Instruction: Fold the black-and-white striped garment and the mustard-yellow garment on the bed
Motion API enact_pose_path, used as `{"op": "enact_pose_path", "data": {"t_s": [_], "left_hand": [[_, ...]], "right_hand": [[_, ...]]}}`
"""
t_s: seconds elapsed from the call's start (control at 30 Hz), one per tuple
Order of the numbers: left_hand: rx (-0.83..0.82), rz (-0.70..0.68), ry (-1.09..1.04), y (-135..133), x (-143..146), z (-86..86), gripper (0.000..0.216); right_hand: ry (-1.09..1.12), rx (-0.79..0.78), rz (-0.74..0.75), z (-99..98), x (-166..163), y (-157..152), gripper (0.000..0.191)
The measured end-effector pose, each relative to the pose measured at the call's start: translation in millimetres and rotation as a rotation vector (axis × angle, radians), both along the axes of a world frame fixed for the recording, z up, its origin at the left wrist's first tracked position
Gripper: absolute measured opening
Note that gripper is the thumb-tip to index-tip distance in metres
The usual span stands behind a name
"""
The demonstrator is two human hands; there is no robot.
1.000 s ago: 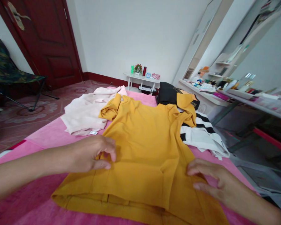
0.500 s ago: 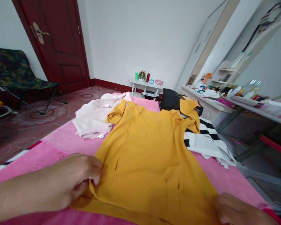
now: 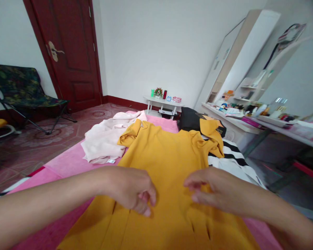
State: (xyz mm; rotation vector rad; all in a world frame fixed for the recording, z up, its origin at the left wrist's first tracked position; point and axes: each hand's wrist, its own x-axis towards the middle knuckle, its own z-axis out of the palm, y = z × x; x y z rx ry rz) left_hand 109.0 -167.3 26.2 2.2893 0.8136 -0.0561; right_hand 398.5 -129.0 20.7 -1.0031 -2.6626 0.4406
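A mustard-yellow short-sleeved dress (image 3: 167, 152) lies spread on the pink bedding (image 3: 67, 163), its sleeves at the far end and its lower part running out of view. Over its middle, my left hand (image 3: 130, 187) is bent inward with loosely curled fingers and a gap between thumb and fingertips. Facing it from the other side, my right hand (image 3: 211, 189) has thumb and fingers apart. Neither hand grips the cloth; whether the fingertips brush it I cannot tell. Small dark slits or folds show in the fabric beneath both wrists.
A pale pink garment (image 3: 104, 139) lies left of the dress. To its right are a black-and-white striped cloth (image 3: 232, 156) and a black item (image 3: 189, 119). A small white table (image 3: 160, 100) stands beyond, and a cluttered dressing table (image 3: 232, 119) at right.
Both hands have let go of the dress's side edges and moved inward and up over its middle. The dress now reaches lower in view, its bottom edge out of frame.
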Motion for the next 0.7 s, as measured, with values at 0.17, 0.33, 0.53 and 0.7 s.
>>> {"op": "enact_pose_path", "data": {"t_s": [0.17, 0.33, 0.53, 0.7], "left_hand": [[0.209, 0.103, -0.044, 66.9, 33.3, -31.1, 0.025], [0.547, 0.499, -0.071, 100.9, -13.0, -45.7, 0.026], [0.711, 0.984, 0.28, 137.2, -95.0, -50.6, 0.075], [0.525, 1.056, 0.442, 166.2, -110.8, -54.9, 0.042]], "right_hand": [[0.176, 0.168, -0.251, -34.5, -105.2, 109.1, 0.034], [0.007, 0.207, -0.471, -109.8, -107.7, 153.8, 0.046], [0.046, 0.218, -0.419, -118.2, -99.3, 157.3, 0.042], [0.204, 0.165, -0.399, -120.5, -93.0, 163.3, 0.033]]}}
